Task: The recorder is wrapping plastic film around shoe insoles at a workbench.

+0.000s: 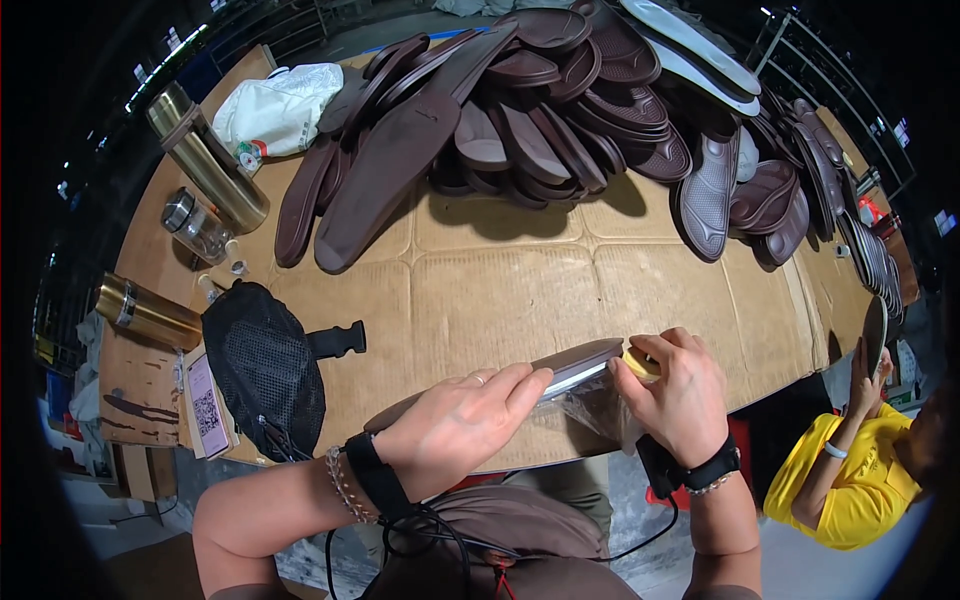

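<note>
Over the tan, cardboard-covered desk [480,290], the left hand [462,428] clasps a dark-brown, elongated sole [585,355], probably light, bendy foam, best gripped along its sides; the right hand [680,390] pinches a small yellow object [640,364].

Head-worn fisheye: looks down and forward from above and behind the fingers [522,388], close range; forearms [725,525] enter on their near side, table [500,300] curves away beyond.
</note>
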A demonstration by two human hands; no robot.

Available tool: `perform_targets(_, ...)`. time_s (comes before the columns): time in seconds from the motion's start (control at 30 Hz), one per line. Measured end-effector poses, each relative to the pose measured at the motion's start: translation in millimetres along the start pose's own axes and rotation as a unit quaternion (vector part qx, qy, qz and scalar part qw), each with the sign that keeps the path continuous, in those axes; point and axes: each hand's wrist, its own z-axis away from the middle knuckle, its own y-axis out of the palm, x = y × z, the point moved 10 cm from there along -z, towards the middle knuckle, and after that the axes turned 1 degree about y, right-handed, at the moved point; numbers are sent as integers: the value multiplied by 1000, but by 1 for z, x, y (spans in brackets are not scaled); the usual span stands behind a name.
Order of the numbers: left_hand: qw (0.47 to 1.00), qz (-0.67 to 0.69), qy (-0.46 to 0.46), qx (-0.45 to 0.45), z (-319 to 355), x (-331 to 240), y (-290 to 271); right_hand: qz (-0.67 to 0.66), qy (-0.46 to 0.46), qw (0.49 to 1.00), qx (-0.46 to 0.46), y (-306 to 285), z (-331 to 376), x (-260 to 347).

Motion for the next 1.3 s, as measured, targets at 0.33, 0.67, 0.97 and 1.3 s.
perform_targets(0.33,1000,-6,7,-6,1,-2,-2,-1,7,1000,3,3,-1,-3)
perform_targets(0.67,1000,22,20,-10,4,0,-3,-18,19,1000,9,5,2,-5)
perform_targets(0.97,998,23,-10,49,17,9,-7,-79,50,995,37,10,-1,-16)
perform_targets(1.3,999,0,-11,53,17,11,-11,-115,63,990,46,12,-4,-18)
